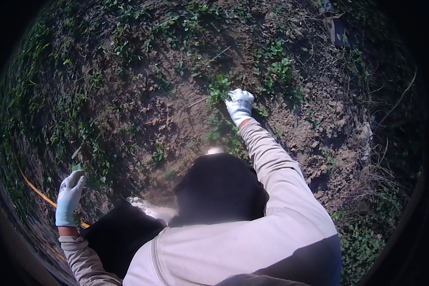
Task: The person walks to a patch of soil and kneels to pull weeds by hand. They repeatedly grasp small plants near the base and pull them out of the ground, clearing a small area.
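Observation:
My right hand (240,102), in a white knitted glove with a coated palm and printed marks, reaches down to the soil. Its fingers curl beside a small leafy green plant (218,85), and the fingertips are partly hidden, so a grip on the stems cannot be made out. Low on the left, my left hand (70,195) is raised in a matching glove with a pale blue cuff. Blurred green leaves (93,183) stick out from between its bent fingers and thumb.
Brown, crumbly soil (189,118) spreads ahead, with low weeds (279,71) in patches. An orange hose or cord (39,193) runs along the ground at left. Dry stalks (371,189) and a grey flat object (335,30) lie to the right. My dark-clothed knees (220,189) are below.

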{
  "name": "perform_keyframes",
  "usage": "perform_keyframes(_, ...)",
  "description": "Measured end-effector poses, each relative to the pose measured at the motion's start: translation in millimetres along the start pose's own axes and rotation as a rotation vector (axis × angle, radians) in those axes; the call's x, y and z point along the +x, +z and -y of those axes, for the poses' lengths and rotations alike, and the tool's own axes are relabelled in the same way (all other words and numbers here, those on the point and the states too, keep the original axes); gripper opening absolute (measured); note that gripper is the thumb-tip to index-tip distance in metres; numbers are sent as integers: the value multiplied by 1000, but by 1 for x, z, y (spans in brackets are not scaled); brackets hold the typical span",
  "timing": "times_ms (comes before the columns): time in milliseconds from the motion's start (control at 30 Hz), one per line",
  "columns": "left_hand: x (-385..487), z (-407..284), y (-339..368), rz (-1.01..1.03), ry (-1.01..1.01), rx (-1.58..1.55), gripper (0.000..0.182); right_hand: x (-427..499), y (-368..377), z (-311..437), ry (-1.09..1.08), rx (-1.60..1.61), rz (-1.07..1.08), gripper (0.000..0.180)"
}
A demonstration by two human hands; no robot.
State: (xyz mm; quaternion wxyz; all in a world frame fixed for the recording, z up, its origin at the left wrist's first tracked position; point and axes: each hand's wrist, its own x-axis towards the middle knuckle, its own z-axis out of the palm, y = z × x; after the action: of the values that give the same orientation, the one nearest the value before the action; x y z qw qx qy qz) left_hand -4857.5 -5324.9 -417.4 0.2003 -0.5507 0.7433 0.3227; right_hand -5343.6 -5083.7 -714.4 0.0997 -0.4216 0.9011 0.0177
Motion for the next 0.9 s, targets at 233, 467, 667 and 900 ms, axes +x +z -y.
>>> perform_keyframes(233,-1,-1,0,-27,28,-15,30,5,18,-5,-100,-8,-153,19)
perform_keyframes(467,1,-6,0,-9,41,-41,30,-5,32,-13,-77,176,-388,11)
perform_keyframes(667,1,-7,0,-4,12,-38,29,-20,-9,-23,0,326,-389,21)
perform_keyframes(900,10,-1,2,1,-22,-71,31,-33,-90,-53,-10,-140,600,40)
